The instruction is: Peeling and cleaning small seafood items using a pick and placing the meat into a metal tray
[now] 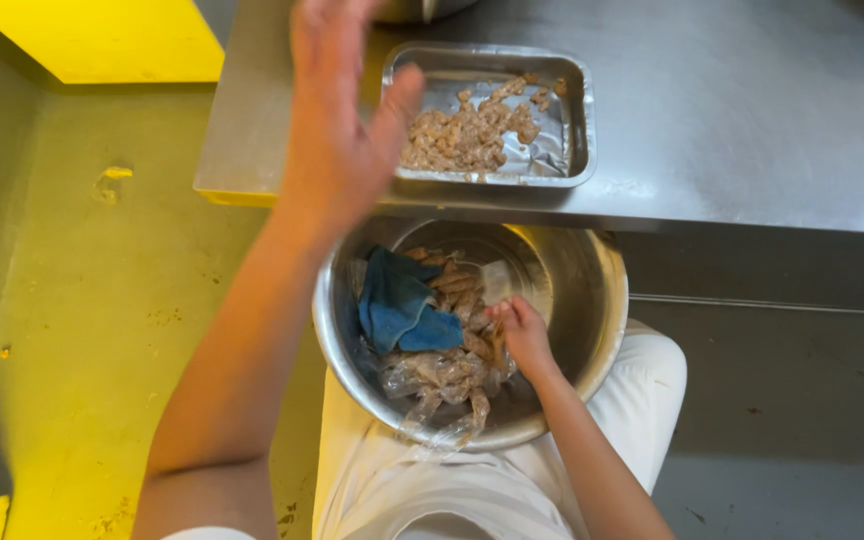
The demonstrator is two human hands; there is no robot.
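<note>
Steel tabletop (752, 120) above, yellow-lit floor (82, 330) to the left; view straight down over my lap.

Right hand (522, 335): lowered inside the round steel bowl (592, 300) resting on my lap, fingers curled among pale raw shrimp (457, 290); whether they grip one I cannot tell, since the fingertips are buried in the pile.

Left hand (337, 110): raised and blurred, palm flat, fingers spread wide and holding nothing, hovering over the table edge with the thumb just beside the near-left corner of the rectangular steel tray (572, 110).

Bowl contents: shrimp in the middle, a crumpled blue cloth (397, 305) against the left wall, and clear plastic wrap (432, 385) bunched at the near side and trailing over the rim.

Tray contents: a heap of small pale pieces (467, 130) gathered toward its left half; the right half is bare metal.

Beneath the bowl: white trousers (472, 490). The tray sits on the table directly beyond the bowl, apart from it.
</note>
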